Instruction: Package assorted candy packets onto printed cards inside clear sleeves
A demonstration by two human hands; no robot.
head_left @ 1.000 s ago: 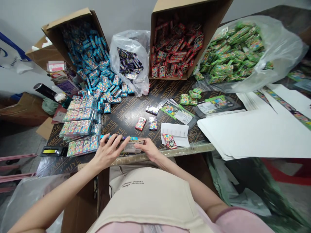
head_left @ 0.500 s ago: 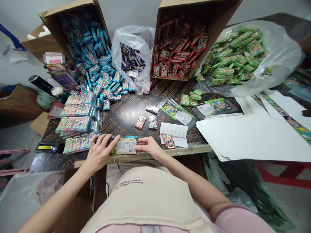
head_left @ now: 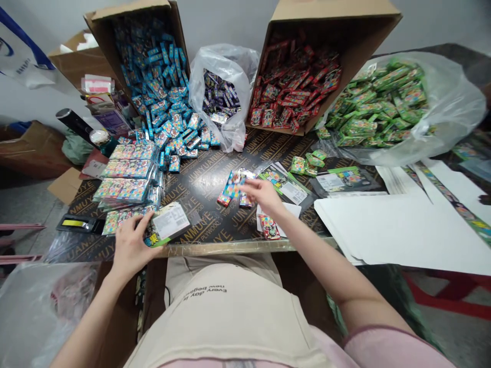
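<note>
My left hand (head_left: 132,244) grips the left end of a printed plastic packet (head_left: 169,225) with a pale label, near the table's front edge. Between the fingertips of my right hand (head_left: 264,195) is a small blue box (head_left: 233,185). It is held over a small red box (head_left: 224,200), which it partly covers. A small purple box (head_left: 245,200) lies beside these, partly under my right fingers. Nearer the edge, another red box (head_left: 269,227) rests on a white paper slip (head_left: 292,210).
Filled packets (head_left: 125,189) are stacked at left by a black tape-like tool (head_left: 79,224). Behind are cartons of blue boxes (head_left: 169,110) and red boxes (head_left: 295,84), and bags of purple boxes (head_left: 220,94) and green boxes (head_left: 383,102). White sheets (head_left: 399,220) lie right.
My right hand has left the packet and moved forward and right, now with a blue box over the loose boxes. My left hand has shifted left with the packet, which is now tilted.
</note>
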